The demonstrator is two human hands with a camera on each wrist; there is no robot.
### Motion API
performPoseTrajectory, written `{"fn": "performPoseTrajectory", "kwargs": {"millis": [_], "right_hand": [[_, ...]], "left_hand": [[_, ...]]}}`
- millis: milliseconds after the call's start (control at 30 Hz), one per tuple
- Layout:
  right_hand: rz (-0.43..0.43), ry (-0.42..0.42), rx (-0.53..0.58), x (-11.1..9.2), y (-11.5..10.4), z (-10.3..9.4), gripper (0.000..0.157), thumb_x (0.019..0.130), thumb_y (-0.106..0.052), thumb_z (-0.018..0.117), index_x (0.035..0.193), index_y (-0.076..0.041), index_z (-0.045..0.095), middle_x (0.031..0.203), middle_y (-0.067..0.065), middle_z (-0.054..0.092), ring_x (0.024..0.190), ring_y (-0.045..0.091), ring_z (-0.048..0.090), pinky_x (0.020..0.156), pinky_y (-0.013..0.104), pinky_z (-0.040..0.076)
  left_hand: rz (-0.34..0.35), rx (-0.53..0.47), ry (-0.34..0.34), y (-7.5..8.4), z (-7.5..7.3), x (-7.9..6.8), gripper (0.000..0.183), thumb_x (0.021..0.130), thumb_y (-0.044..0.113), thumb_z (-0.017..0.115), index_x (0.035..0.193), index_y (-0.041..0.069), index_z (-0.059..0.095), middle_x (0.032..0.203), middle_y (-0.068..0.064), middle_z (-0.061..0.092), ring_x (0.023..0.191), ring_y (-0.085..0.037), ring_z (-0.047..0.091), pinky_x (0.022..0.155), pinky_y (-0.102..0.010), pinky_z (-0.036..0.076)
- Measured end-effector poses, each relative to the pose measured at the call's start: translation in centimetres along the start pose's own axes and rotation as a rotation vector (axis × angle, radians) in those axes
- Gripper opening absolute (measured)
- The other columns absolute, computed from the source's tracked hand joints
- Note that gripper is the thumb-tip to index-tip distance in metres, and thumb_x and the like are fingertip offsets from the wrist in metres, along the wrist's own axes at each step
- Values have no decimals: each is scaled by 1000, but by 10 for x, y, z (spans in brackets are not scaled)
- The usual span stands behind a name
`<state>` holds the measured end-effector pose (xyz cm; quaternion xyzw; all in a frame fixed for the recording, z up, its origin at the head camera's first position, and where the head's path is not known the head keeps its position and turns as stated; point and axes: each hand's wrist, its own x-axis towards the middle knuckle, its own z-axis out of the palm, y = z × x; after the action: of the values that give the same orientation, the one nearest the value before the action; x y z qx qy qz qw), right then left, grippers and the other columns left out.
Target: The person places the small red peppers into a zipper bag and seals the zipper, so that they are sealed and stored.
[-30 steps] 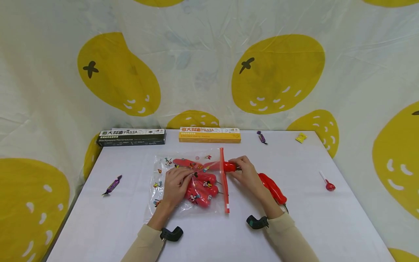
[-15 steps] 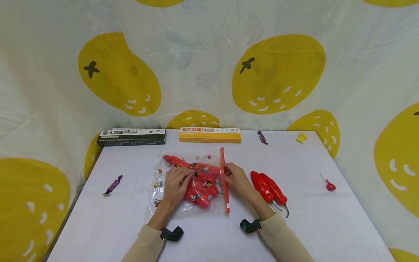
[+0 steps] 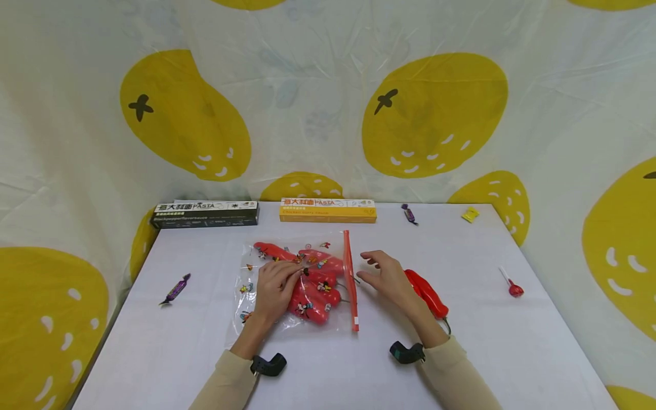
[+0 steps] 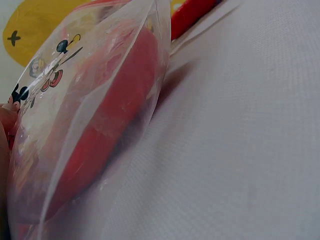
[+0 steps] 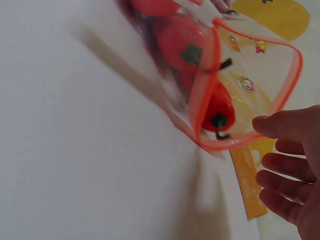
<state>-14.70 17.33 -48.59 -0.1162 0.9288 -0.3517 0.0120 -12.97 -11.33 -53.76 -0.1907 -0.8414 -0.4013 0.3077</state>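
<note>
A clear zip bag (image 3: 352,307) with cartoon prints and a red zip edge lies on the table, its mouth facing right. Several red chili peppers (image 5: 220,107) are inside, stems toward the mouth. My left hand (image 3: 277,289) pinches the bag's upper film, and the right wrist view shows the mouth gaping. Just right of the mouth, my right hand (image 3: 388,279) is held with loose, parted fingers and nothing in them. Beyond the right forearm lies a loose red chili pepper (image 3: 431,296); the arm hides part of what is there.
Along the back edge stand a black pasta box (image 3: 206,215) and a yellow pasta box (image 3: 328,210). Purple wrapped candies lie at the left (image 3: 175,289) and back (image 3: 409,214). A yellow candy (image 3: 470,214) and a red lollipop (image 3: 515,290) are at the right.
My right hand pushed a chili pepper leftward into the bag, let it go, and drew back to the right. The left hand stayed in place on the bag.
</note>
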Motion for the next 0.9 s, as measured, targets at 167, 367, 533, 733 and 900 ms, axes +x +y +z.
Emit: {"fn": "performPoseTrajectory", "kwargs": {"millis": [167, 367, 533, 733, 900], "right_hand": [[16, 28, -55, -15, 9, -19, 52, 81, -33, 72, 126, -15, 55, 122, 6, 58, 109, 25, 56, 86, 45, 53], [63, 40, -148, -36, 22, -38, 58, 78, -33, 75, 128, -17, 51, 127, 7, 54, 116, 27, 51, 83, 48, 54], [71, 43, -184, -52, 32, -46, 64, 73, -28, 80, 128, -14, 51, 125, 10, 54, 113, 29, 50, 77, 45, 56], [104, 44, -286, -67, 39, -50, 58, 70, -33, 81, 118, -8, 58, 111, 12, 57, 101, 27, 52, 74, 43, 56], [121, 19, -413, -70, 40, -50, 57, 69, -39, 80, 112, -7, 61, 103, 13, 61, 90, 25, 56, 69, 40, 56]], "left_hand": [[-7, 9, -4, -1, 0, 0, 18, 88, 20, 65, 103, 14, 72, 100, 3, 72, 103, -18, 62, 98, -42, 37], [0, 11, -1, 0, -1, 1, 18, 88, 21, 64, 103, 14, 73, 100, 3, 72, 102, -17, 62, 97, -43, 38], [-9, 13, -7, 1, -1, 1, 18, 88, 21, 65, 103, 14, 72, 100, 2, 72, 103, -18, 62, 97, -45, 38], [-7, 9, -2, 1, 0, 1, 18, 88, 20, 65, 103, 14, 73, 100, 2, 72, 102, -17, 62, 97, -46, 38], [-23, 6, -17, 1, -1, 0, 19, 89, 23, 64, 104, 16, 72, 101, 3, 72, 103, -16, 61, 99, -45, 38]]}}
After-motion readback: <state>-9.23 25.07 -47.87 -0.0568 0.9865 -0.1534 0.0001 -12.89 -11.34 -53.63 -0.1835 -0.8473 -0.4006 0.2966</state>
